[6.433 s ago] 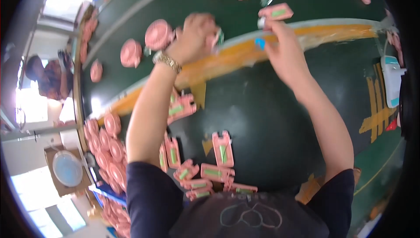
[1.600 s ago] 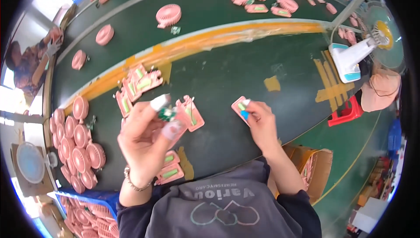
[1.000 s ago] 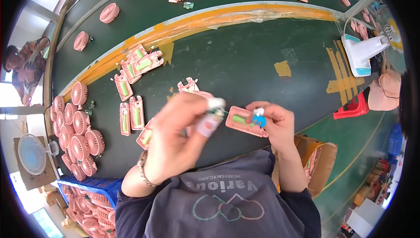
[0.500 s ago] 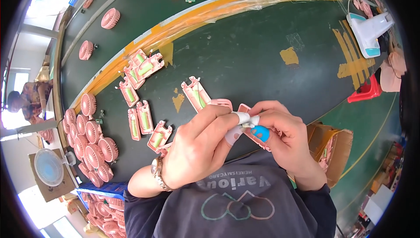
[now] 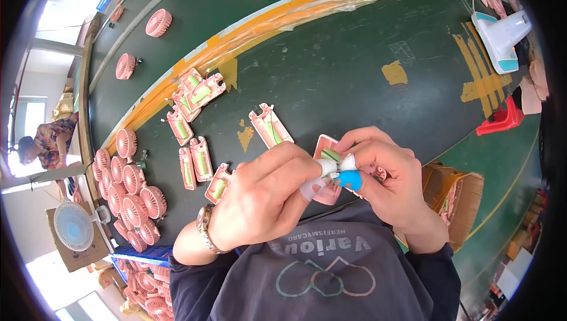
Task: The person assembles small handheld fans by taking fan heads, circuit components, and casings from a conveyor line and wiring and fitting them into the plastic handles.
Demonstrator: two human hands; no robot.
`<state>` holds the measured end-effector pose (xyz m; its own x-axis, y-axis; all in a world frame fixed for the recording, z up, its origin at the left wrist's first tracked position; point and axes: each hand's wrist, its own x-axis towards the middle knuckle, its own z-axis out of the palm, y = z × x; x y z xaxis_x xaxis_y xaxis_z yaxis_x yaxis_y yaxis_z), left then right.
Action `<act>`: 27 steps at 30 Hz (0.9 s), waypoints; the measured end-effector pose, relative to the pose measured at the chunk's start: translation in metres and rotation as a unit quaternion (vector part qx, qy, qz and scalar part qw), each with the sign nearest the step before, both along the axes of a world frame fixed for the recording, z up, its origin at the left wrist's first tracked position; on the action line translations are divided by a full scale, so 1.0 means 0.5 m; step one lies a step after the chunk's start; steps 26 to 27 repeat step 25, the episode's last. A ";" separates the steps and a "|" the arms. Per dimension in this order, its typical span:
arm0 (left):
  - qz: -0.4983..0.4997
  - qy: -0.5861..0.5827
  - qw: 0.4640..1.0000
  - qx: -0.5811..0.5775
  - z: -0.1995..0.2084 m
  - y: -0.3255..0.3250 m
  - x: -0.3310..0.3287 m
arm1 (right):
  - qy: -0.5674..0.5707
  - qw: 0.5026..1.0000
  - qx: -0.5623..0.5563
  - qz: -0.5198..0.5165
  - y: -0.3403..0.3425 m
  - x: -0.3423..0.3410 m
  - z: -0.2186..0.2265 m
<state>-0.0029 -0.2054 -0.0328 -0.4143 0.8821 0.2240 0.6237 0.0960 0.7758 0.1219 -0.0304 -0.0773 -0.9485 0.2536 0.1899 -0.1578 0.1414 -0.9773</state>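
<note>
My right hand is closed round a pink plastic casing with a green cylindrical battery in it. White tape covers one of its fingertips and blue tape its thumb. From the other side, my left hand meets it in a pinch, its taped fingertips pressed close together over the casing. Whatever small thing lies between those fingertips is hidden. Beyond my left hand rests another casing, also with a green battery and thin wires.
Several battery casings lie to the left. Pink round fan heads crowd the table's left end, above a blue crate. A taped ridge curves across the far side. An open cardboard box stands at right.
My fingers have shifted on the casing, and its green battery now shows. The whole view has moved slightly, so the table things appear a little further right.
</note>
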 end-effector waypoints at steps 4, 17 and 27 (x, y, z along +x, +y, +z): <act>-0.019 -0.007 1.000 -0.012 0.013 -0.003 -0.016 | -0.029 0.999 -0.035 0.029 -0.004 -0.013 0.003; 0.185 -0.098 0.978 0.002 0.002 0.051 -0.257 | 0.075 0.965 -0.152 -0.201 0.016 -0.227 -0.077; 0.228 0.503 0.825 -0.118 -0.103 0.204 -0.580 | 0.045 0.869 0.474 0.134 -0.113 -0.197 -0.196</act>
